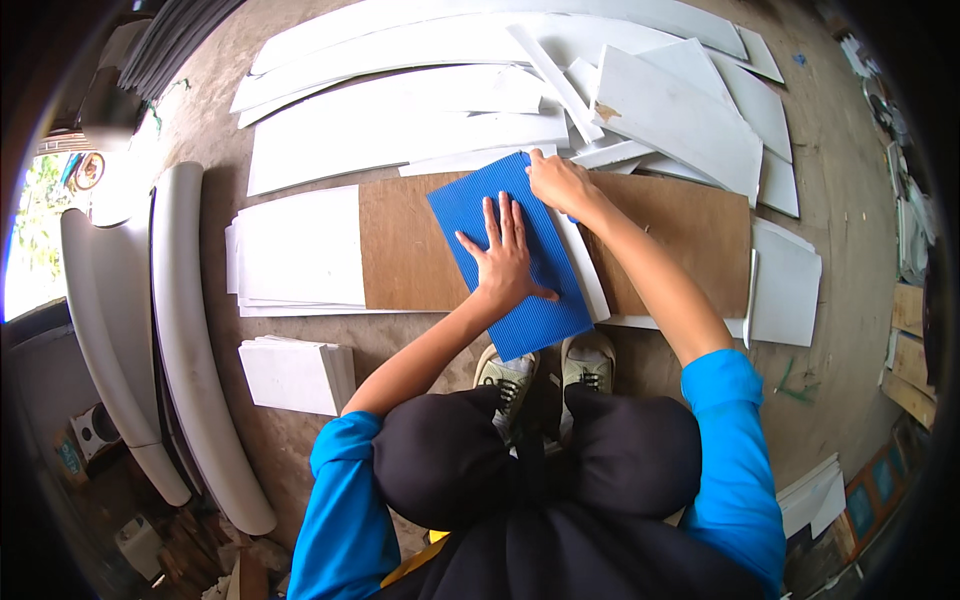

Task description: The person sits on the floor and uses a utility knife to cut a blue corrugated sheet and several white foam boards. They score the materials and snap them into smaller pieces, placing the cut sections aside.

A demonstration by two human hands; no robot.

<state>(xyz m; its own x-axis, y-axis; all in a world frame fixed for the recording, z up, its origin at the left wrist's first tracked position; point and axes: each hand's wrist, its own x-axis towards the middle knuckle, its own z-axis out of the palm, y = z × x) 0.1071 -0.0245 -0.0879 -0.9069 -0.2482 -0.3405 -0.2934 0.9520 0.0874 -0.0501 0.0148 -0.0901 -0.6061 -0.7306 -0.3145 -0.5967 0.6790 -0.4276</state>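
Observation:
A blue ribbed sheet [548, 262] lies at a slant across a brown wooden board [672, 235]. Pressed flat on its middle, with fingers spread, is my left hand [505, 265]. My right hand [562, 186] is closed at the sheet's far right corner. A small blue end shows under its palm; the rest of what it grips is hidden, so I cannot make out the kind. Under the sheet's right edge, a white strip [584, 262] sticks out, running roughly along that edge.
White panels and offcuts [400, 120] are piled beyond the board. A white stack [295, 248] sits at its left end, with a smaller white stack [295, 373] nearer me. Long rolled white sheets [205, 350] lie at the left. My shoes [507, 383] are just below the blue sheet.

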